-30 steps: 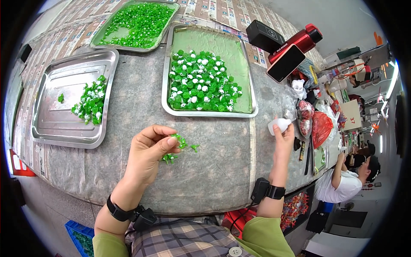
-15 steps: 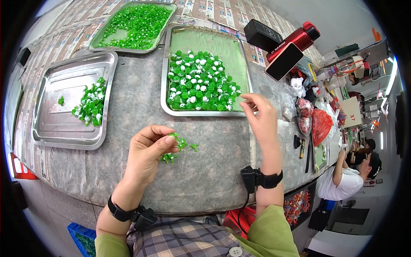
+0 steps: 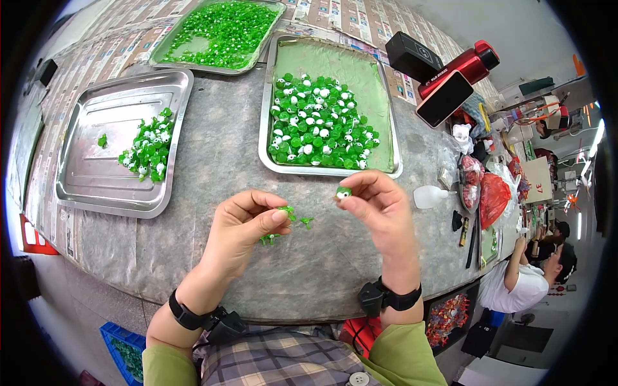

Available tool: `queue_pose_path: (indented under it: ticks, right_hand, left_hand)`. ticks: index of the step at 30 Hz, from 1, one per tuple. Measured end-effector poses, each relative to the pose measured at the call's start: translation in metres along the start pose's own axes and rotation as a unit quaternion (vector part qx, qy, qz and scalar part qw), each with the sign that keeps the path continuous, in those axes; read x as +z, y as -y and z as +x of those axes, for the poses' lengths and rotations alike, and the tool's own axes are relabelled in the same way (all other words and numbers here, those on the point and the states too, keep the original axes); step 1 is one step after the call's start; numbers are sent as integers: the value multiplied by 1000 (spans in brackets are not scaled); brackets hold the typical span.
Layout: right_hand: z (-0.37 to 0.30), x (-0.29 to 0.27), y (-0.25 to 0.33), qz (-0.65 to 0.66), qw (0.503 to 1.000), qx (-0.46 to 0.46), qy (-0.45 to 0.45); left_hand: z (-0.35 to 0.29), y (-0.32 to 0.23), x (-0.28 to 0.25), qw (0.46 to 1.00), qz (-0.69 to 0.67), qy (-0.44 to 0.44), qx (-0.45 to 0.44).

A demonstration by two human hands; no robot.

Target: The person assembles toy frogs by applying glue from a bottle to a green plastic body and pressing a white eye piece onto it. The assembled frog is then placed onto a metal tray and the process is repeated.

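My left hand (image 3: 248, 225) pinches a small green plastic piece (image 3: 288, 210) between thumb and fingertips. A few similar loose green pieces (image 3: 305, 222) lie on the table beside and beneath it. Level with it, my right hand (image 3: 380, 212) holds a round green-and-white bead with a dark eye dot (image 3: 343, 192) between thumb and forefinger. The two held parts are apart, a short gap between them. Just beyond my hands, a metal tray with a green lining (image 3: 391, 122) carries a heap of such green-and-white beads (image 3: 322, 122).
At left, a bare metal tray (image 3: 96, 148) holds a cluster of green-and-white figures (image 3: 149, 148). Smaller green pieces fill a far tray (image 3: 219, 32). To the right are a black box (image 3: 412, 55), a red flask (image 3: 460, 67), a phone (image 3: 444, 98), a white bottle (image 3: 430, 197) and a seated person (image 3: 515, 276).
My right hand has come back from the bead tray toward my left hand and now holds a bead. My left hand keeps its green piece. The whole view has shifted slightly.
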State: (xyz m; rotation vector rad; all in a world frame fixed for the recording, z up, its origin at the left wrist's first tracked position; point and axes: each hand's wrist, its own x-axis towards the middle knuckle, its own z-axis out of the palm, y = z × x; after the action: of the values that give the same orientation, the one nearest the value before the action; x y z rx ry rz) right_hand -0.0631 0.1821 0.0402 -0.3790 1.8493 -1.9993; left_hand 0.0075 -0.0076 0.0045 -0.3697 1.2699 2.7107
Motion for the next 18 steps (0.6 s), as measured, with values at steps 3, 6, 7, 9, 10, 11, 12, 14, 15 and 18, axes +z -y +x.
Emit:
queue_pose_path:
  ticks: [3, 6, 7, 9, 10, 11, 12, 14, 15, 18]
  right_hand:
    - [-7, 17, -10, 55, 998, 28, 7]
    - [-8, 23, -14, 53, 998, 23, 24]
    - [-9, 26, -16, 55, 998, 23, 26]
    - [-12, 27, -18, 58, 998, 29, 24]
    - [-12, 27, -17, 59, 998, 30, 23]
    - [-13, 29, -17, 65, 997, 34, 24]
    - [-13, 30, -18, 70, 997, 38, 24]
    - [-14, 32, -17, 79, 996, 38, 20]
    - [-14, 32, -17, 87, 995, 38, 17]
    - [-13, 32, -18, 47, 999, 10, 12]
  left_hand:
    - [2, 2, 1, 1000, -3, -6, -4]
    - [2, 3, -1, 1000, -2, -5, -3]
    - [1, 3, -2, 1000, 0, -6, -5]
    - [1, 3, 0, 1000, 1, -6, -9]
    - [2, 3, 2, 1000, 5, -5, -8]
    - [2, 3, 2, 1000, 9, -6, -8]
    - [2, 4, 1, 1000, 10, -6, -9]
    - [2, 5, 0, 1000, 20, -6, -2]
    - [2, 5, 0, 1000, 20, -6, -3]
    - [2, 5, 1, 999, 33, -6, 4]
